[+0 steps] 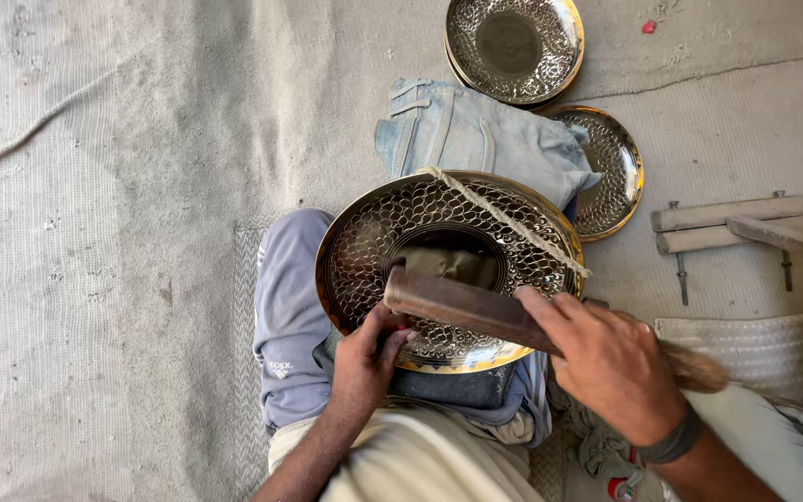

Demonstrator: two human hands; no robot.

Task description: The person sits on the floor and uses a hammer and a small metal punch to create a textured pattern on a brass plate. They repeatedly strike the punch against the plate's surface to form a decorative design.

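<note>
Right hand (pixel 611 363): nearest the camera, wrist wearing a dark band; fingers (pixel 550 311) clenched around a dark wooden block (pixel 462 307), which lies across the lower half of the large tray.
Floor (pixel 95 232): grey, rough surface covered by a pale woven mat; fills most of the view.
Legs: person seated on the floor, left knee in grey-blue trousers (pixel 290 316) raised under the tray's left edge.
Large tray (pixel 448 270): round, pierced metal with a scale-like pattern, gold rim and open centre; resting on the lap, tilted toward the camera, above the left hand and under the block.
Denim cloth (pixel 476 135): faded blue, bunched just beyond the large tray, touching its far rim.
Top tray (pixel 515 46): same pierced pattern, lying flat at the upper edge of the view, seemingly stacked on another.
Side tray (pixel 611 172): partly hidden beneath the denim cloth, to the right of the large tray.
Wooden frame (pixel 731 223): pale bars with metal pins, lying on the floor at far right.
Left hand (pixel 369 358): fingers (pixel 392 330) grasping the near rim of the large tray from below, thumb on the pierced face.
Cord (pixel 504 221): pale twisted rope running diagonally across the upper right of the large tray.
Brush tuft (pixel 694 370): brown bristly end showing just behind the right hand; its link to the block cannot be told.
</note>
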